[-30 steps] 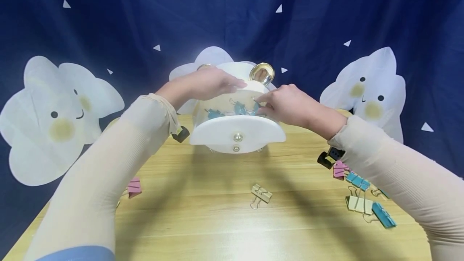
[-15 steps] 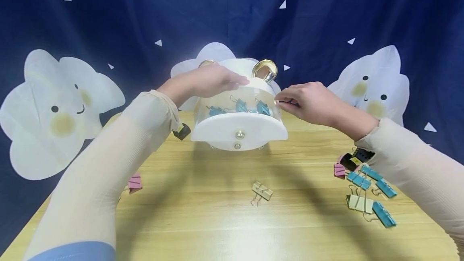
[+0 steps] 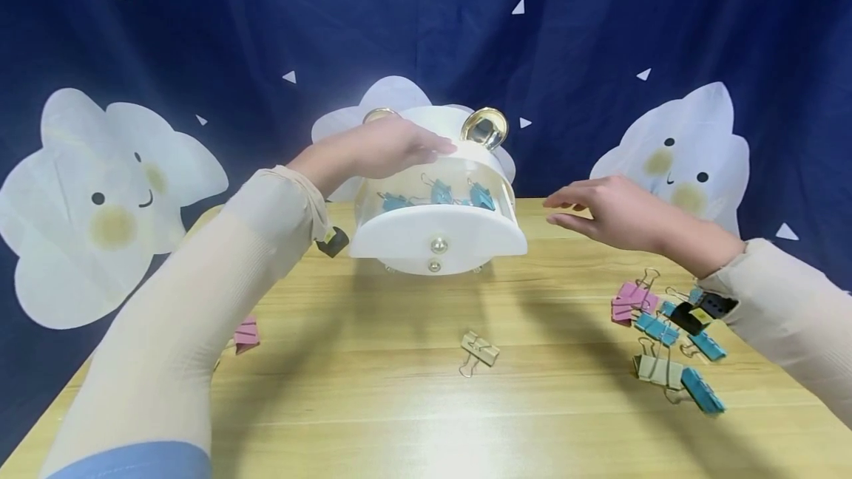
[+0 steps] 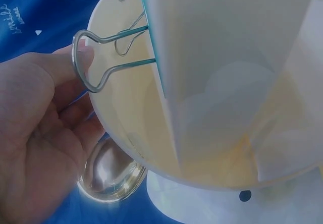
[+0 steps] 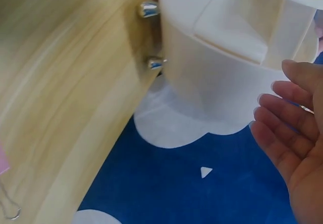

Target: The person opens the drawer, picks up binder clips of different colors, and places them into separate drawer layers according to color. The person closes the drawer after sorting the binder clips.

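Observation:
A rounded white drawer box [image 3: 489,161] with gold ears [image 3: 486,128] stands at the back middle of the table, its drawer [image 3: 393,233] pulled out. Several teal binder clips [image 3: 438,191] line the drawer's upper edge; one wire handle [image 4: 103,65] sticks out large in the left wrist view. My left hand [image 3: 382,148] rests on the box top, fingers at the rim beside a gold ear [image 4: 112,171]. Right of the box, my right hand [image 3: 622,214] hangs in the air with relaxed fingers and holds nothing. In the right wrist view its fingertips [image 5: 267,100] overlap the box side.
Pink [image 3: 631,303], teal [image 3: 657,329] and cream binder clips [image 3: 659,371] lie in a loose cluster on the right. A cream binder clip [image 3: 480,349] lies front middle, and a pink one [image 3: 247,335] near my left forearm. A blue curtain [image 3: 566,35] with white clouds hangs behind.
My right hand has let go of the rightmost teal clip at the drawer and moved away to the right, its fingers spreading. The left hand stays on the box top.

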